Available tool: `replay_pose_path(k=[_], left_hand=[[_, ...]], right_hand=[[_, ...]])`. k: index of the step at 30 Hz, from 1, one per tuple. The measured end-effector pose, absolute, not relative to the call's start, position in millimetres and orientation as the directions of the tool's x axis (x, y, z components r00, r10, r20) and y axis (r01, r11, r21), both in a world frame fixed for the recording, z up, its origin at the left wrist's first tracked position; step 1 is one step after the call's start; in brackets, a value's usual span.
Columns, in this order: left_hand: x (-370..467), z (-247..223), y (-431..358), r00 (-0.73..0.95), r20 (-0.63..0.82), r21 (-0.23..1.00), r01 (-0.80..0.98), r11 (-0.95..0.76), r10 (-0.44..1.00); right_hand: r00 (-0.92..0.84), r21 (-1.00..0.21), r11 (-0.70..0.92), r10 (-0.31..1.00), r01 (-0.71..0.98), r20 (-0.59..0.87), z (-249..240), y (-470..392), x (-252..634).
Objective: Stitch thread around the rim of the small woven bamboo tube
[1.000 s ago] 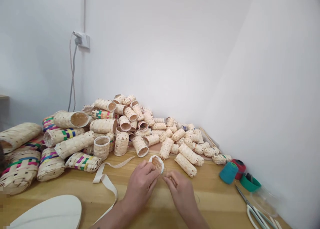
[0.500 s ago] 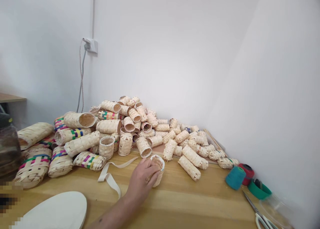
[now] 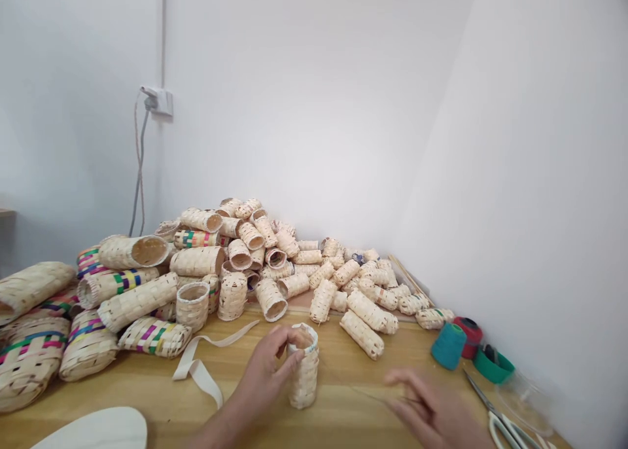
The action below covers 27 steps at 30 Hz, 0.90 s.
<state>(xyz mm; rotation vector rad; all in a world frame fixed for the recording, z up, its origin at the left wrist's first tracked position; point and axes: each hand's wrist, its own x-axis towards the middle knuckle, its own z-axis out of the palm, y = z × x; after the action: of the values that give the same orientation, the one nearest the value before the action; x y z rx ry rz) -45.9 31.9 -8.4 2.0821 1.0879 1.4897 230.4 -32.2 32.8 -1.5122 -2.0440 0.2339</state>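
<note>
A small woven cylinder [image 3: 305, 378] stands upright near the table's front, its pale rim facing up. My left hand [image 3: 267, 374] grips that rim, fingers at the opening and thumb on the outside. To the right, my right hand [image 3: 426, 406] is blurred, its thumb and forefinger close together. A thin, dark strand extends left from those fingers toward the cylinder; whether it is a needle or thread I cannot tell.
A heap of woven cylinders [image 3: 196, 261] lies behind. A pale ribbon [image 3: 202, 374] curls at left, near a white oval board [image 3: 98, 431]. Blue thread cone [image 3: 448, 346], red spool [image 3: 468, 336], green bowl [image 3: 493, 366] and scissors [image 3: 499, 423] lie at right.
My right hand has come into view from the lower right. The held cylinder has shifted lower and stands more upright. The whole view has moved slightly.
</note>
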Motion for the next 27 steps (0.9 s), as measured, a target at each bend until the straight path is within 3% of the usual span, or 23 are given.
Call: replay_pose_path(k=[4, 14, 20, 27], left_hand=[[-45, -15, 30, 0.162, 0.623, 0.664, 0.408, -0.627, 0.766], [-41, -19, 28, 0.310, 0.647, 0.608, 0.341, -0.717, 0.697], [-42, -19, 31, 0.376, 0.665, 0.567, 0.309, -0.764, 0.645], [-42, -19, 29, 0.341, 0.699, 0.525, 0.353, -0.774, 0.629]], right_hand=[[-0.329, -0.527, 0.488, 0.869, 0.696, 0.370, 42, 0, 162], [-0.584, -0.429, 0.699, 0.715, 0.573, 0.385, 24, 25, 149], [-0.567, -0.436, 0.686, 0.727, 0.583, 0.386, 8, 31, 150], [-0.462, -0.552, 0.627, 0.779, 0.550, 0.425, -6, 27, 146]])
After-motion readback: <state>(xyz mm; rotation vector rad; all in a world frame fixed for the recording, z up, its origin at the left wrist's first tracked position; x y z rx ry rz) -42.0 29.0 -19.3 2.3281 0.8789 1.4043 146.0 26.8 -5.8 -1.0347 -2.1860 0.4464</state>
